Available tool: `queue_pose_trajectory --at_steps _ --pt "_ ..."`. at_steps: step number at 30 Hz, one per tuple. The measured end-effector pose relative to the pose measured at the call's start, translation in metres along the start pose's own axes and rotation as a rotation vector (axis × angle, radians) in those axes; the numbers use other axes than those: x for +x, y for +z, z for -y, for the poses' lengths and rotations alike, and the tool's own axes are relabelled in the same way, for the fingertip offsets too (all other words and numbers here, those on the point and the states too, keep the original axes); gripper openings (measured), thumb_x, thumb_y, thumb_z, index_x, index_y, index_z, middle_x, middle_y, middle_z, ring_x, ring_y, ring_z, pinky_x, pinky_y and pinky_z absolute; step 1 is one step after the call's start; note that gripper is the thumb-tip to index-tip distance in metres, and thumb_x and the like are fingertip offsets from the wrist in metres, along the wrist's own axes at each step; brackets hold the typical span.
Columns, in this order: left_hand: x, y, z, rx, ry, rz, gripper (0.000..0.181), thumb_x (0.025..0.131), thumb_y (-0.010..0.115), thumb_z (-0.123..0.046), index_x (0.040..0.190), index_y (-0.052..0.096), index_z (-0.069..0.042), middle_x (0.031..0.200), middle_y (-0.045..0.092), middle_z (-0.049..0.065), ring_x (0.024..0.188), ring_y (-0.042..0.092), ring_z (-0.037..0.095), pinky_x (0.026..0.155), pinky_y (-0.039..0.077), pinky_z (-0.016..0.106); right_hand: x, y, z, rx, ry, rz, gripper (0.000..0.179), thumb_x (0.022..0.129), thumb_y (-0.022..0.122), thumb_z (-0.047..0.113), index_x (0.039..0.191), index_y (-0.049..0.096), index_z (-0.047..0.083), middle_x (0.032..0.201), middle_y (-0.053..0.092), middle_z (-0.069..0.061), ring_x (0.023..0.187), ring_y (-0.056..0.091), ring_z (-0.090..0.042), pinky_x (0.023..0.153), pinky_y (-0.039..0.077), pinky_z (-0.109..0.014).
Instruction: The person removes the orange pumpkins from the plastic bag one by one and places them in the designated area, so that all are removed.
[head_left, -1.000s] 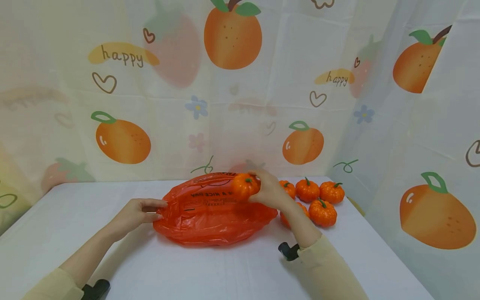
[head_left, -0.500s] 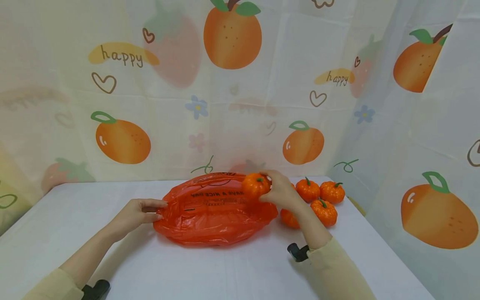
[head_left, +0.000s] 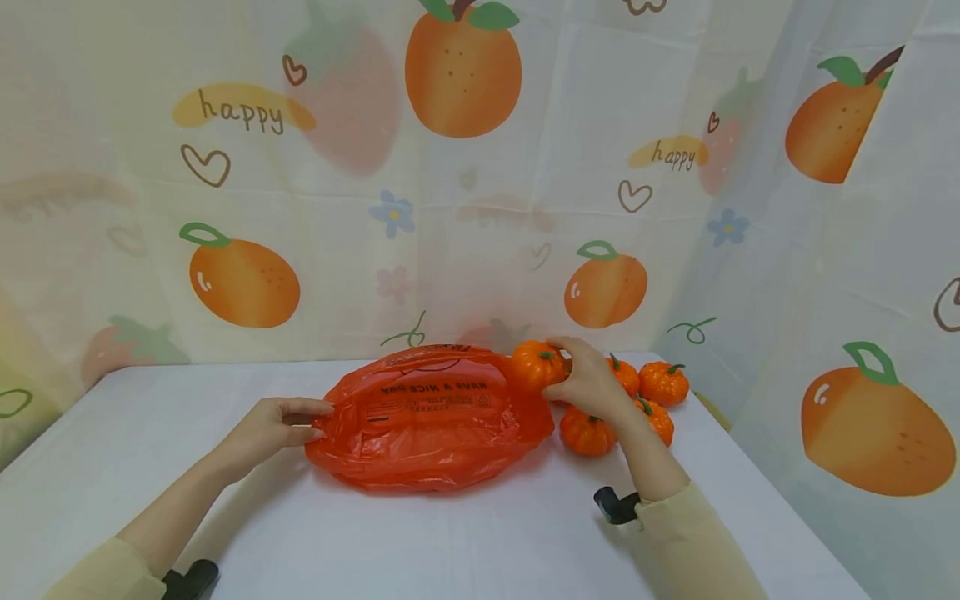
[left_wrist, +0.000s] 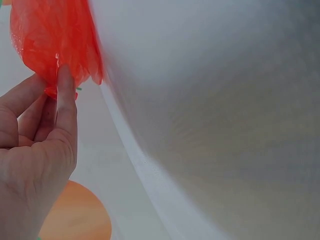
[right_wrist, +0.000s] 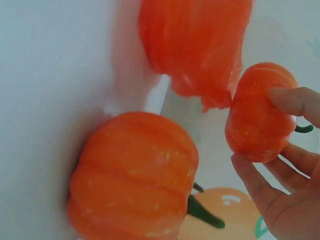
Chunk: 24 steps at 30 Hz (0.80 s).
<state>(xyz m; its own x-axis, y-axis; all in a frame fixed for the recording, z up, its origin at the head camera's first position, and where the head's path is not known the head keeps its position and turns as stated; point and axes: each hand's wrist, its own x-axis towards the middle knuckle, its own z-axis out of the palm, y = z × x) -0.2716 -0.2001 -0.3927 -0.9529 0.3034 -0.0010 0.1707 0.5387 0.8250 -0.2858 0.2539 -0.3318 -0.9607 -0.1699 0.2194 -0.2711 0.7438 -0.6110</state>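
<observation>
A crumpled red-orange plastic bag [head_left: 427,421] with black print lies on the white table [head_left: 465,542]. My left hand [head_left: 322,421] pinches the bag's left edge [left_wrist: 60,80] between thumb and fingers. My right hand [head_left: 570,371] holds a small orange pumpkin [head_left: 534,367] with a green stem just above the bag's right end. In the right wrist view its fingers [right_wrist: 295,100] curl round that pumpkin [right_wrist: 260,120]. Several more small pumpkins sit at the right, the nearest one [head_left: 587,432] under my right wrist.
Other pumpkins [head_left: 663,383] cluster by the table's far right corner; one [right_wrist: 132,175] fills the lower left of the right wrist view. A fruit-print cloth backdrop [head_left: 465,208] closes off the back and right side.
My right hand has carried the pumpkin to the right, from over the bag's middle to its right end. The left hand and the bag have stayed put.
</observation>
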Motion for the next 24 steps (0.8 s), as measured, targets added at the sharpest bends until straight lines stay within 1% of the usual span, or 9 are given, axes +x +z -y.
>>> queue_pose_trajectory --at_steps 3,5,8,11,18,21,24 --pt "0.0 0.0 0.001 0.002 0.001 0.0 0.042 0.092 0.065 -0.014 0.133 0.061 -0.002 0.135 0.062 0.022 0.121 0.061 0.035 0.085 0.06 0.028 -0.003 -0.004 -0.002 -0.009 0.018 -0.015 0.079 0.074 0.079 0.015 0.146 0.045 0.01 0.149 0.048 -0.011 0.132 0.048 -0.035 0.111 0.043 -0.056" --pt "0.0 0.0 0.001 0.006 0.003 -0.001 0.042 0.092 0.064 -0.015 0.133 0.061 -0.002 0.135 0.062 0.022 0.121 0.061 0.035 0.085 0.06 0.028 -0.005 -0.006 -0.004 -0.009 0.034 -0.016 0.078 0.076 0.078 0.016 0.146 0.044 0.011 0.15 0.047 -0.01 0.13 0.049 -0.035 0.109 0.044 -0.056" --pt "0.0 0.0 0.001 0.01 0.004 -0.003 0.042 0.092 0.064 -0.014 0.133 0.061 -0.002 0.135 0.062 0.023 0.121 0.061 0.035 0.085 0.06 0.028 -0.008 -0.01 -0.007 0.008 0.077 -0.013 0.077 0.079 0.077 0.017 0.147 0.043 0.014 0.152 0.045 -0.009 0.131 0.048 -0.035 0.108 0.045 -0.057" --pt "0.0 0.0 0.0 0.017 0.002 -0.005 0.042 0.092 0.064 -0.014 0.133 0.061 -0.002 0.135 0.061 0.023 0.121 0.061 0.035 0.085 0.061 0.029 -0.01 -0.014 -0.012 0.02 0.103 -0.013 0.075 0.081 0.075 0.018 0.148 0.041 0.016 0.153 0.042 -0.008 0.133 0.046 -0.034 0.108 0.045 -0.057" --pt "0.0 0.0 0.0 0.01 0.013 -0.005 0.042 0.092 0.065 -0.014 0.132 0.061 -0.002 0.135 0.061 0.023 0.121 0.061 0.036 0.084 0.06 0.026 -0.013 -0.025 -0.022 -0.011 0.098 -0.039 0.077 0.081 0.076 0.016 0.149 0.04 0.012 0.153 0.043 -0.012 0.13 0.048 -0.037 0.108 0.046 -0.057" --pt "0.0 0.0 0.0 0.01 0.014 -0.006 0.042 0.092 0.065 -0.014 0.132 0.061 -0.002 0.135 0.061 0.023 0.121 0.061 0.036 0.084 0.06 0.025 -0.015 -0.029 -0.027 -0.007 0.106 -0.043 0.077 0.081 0.075 0.016 0.149 0.04 0.012 0.153 0.042 -0.013 0.131 0.046 -0.037 0.107 0.047 -0.058" --pt "0.0 0.0 0.0 0.012 0.012 -0.006 0.042 0.092 0.065 -0.014 0.132 0.061 -0.002 0.135 0.062 0.023 0.122 0.061 0.036 0.084 0.06 0.026 -0.016 -0.034 -0.029 -0.005 0.106 -0.052 0.076 0.081 0.074 0.016 0.149 0.04 0.011 0.153 0.041 -0.015 0.133 0.044 -0.038 0.108 0.045 -0.059"
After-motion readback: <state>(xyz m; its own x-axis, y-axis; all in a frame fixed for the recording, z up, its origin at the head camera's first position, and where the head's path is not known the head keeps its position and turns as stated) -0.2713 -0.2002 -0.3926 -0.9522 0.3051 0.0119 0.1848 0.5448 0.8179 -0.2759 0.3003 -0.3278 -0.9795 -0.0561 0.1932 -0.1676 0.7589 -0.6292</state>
